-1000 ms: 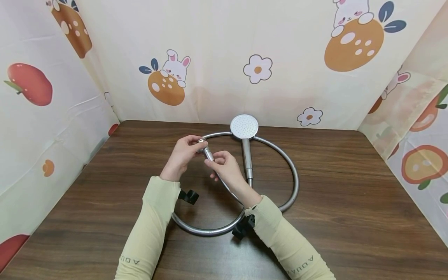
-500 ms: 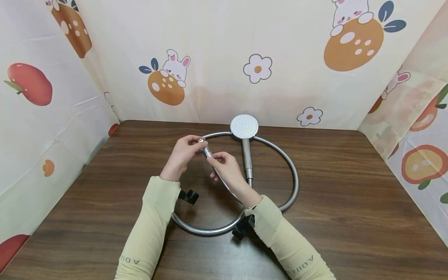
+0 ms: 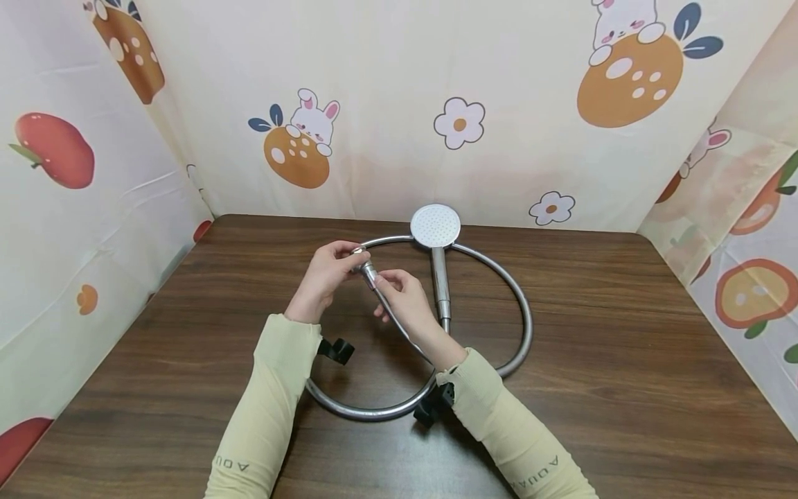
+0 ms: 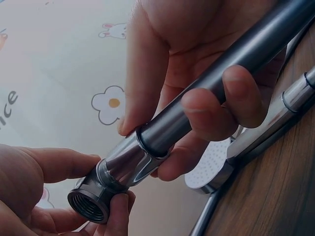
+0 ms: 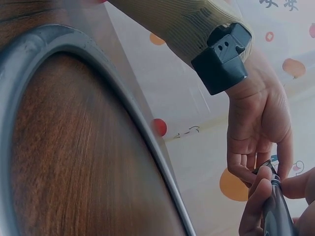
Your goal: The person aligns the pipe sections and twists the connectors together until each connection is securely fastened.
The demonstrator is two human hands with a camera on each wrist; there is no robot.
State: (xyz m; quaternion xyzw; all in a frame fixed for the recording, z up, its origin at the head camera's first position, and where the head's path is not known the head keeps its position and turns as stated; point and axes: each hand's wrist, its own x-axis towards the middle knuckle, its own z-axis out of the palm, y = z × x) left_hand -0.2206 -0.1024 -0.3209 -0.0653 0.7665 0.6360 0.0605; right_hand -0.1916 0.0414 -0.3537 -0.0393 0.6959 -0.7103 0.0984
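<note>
My left hand [image 3: 324,277] pinches the threaded nut [image 4: 91,199] at the free end of a silver shower hose [image 3: 526,312]. In the left wrist view the nut's open, ridged mouth faces down and outward. My right hand [image 3: 405,301] holds the same hose end just below, its thumb and fingertips at the smooth metal sleeve [image 4: 125,157] beside the nut. The hose's last stretch runs through the right hand's curled fingers. The handheld shower head [image 3: 435,226] lies on the table behind the hands, white spray face up, its handle [image 3: 440,281] pointing toward me.
The hose lies in wide loops on the brown wooden table [image 3: 611,333], around and under the forearms. A black wrist camera [image 5: 219,61] sits on the left cuff. Patterned curtain cloth [image 3: 399,69] rises along the table's back and sides.
My right thumb has slid slightly to the right across the metal sleeve. My left hand and the shower head stay where they were.
</note>
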